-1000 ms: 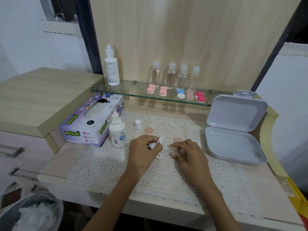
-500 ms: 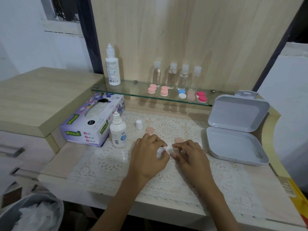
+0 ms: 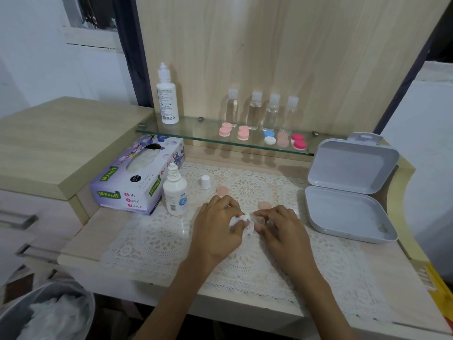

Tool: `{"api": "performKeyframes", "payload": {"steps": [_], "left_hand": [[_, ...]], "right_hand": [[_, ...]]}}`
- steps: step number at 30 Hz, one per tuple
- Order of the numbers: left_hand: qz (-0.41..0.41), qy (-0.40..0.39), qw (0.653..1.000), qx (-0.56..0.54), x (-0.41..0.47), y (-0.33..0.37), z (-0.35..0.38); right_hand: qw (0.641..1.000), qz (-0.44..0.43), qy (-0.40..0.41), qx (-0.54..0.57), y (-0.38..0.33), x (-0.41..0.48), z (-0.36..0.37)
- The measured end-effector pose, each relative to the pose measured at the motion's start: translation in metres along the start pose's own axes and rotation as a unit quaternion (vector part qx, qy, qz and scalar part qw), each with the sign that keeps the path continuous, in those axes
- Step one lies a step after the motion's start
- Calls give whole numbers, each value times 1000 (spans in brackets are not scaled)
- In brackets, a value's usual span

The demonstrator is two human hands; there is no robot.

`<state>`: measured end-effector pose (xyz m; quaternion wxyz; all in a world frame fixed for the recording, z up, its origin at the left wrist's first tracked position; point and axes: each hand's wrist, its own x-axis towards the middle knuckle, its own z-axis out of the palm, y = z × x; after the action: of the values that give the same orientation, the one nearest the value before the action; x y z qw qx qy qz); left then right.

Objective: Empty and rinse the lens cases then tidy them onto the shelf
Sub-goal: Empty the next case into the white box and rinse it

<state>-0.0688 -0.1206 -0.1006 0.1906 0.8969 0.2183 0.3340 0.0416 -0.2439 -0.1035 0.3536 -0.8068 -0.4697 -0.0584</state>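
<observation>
My left hand (image 3: pixel 218 227) pinches a crumpled white tissue (image 3: pixel 241 220) over the lace mat (image 3: pixel 152 241). My right hand (image 3: pixel 282 228) meets it from the right, its fingers closed around a small lens case that is mostly hidden. Two loose peach caps lie on the mat, one (image 3: pixel 222 191) behind my left hand, one (image 3: pixel 264 205) behind my right. On the glass shelf (image 3: pixel 196 133) sit several lens cases: two pink (image 3: pixel 225 130) (image 3: pixel 243 133), a blue-and-white (image 3: pixel 269 137), a peach (image 3: pixel 283 139), a red (image 3: pixel 299 141).
A solution bottle (image 3: pixel 175 192) without its white cap (image 3: pixel 205 181) stands beside a tissue box (image 3: pixel 137 175). An open grey box (image 3: pixel 348 192) lies at the right. A tall bottle (image 3: pixel 167 94) and several clear bottles (image 3: pixel 255 110) stand on the shelf. A bin (image 3: pixel 49 312) with tissues is low left.
My hands have drawn closer together, and the tissue in my left hand now presses against what my right hand holds.
</observation>
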Motion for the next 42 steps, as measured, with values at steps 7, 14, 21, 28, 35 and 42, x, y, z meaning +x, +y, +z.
{"api": "performKeyframes", "payload": {"steps": [7, 14, 21, 28, 35, 42], "left_hand": [[-63, 59, 980, -178, 4, 1, -8], [-40, 43, 960, -275, 4, 11, -15], [-62, 23, 943, -327, 2, 14, -17], [21, -7, 949, -315, 0, 13, -16], [23, -31, 962, -270, -1, 13, -16], [-47, -55, 987, -143, 1, 3, -7]], "right_hand": [[1000, -1, -4, 7, -2, -1, -2], [998, 0, 10, 69, -8, -2, -6], [971, 14, 39, 236, -14, -3, -14], [959, -6, 12, 282, -11, -3, -13], [920, 79, 63, 378, -13, -8, -17], [933, 121, 165, 295, -11, -7, -20]]}}
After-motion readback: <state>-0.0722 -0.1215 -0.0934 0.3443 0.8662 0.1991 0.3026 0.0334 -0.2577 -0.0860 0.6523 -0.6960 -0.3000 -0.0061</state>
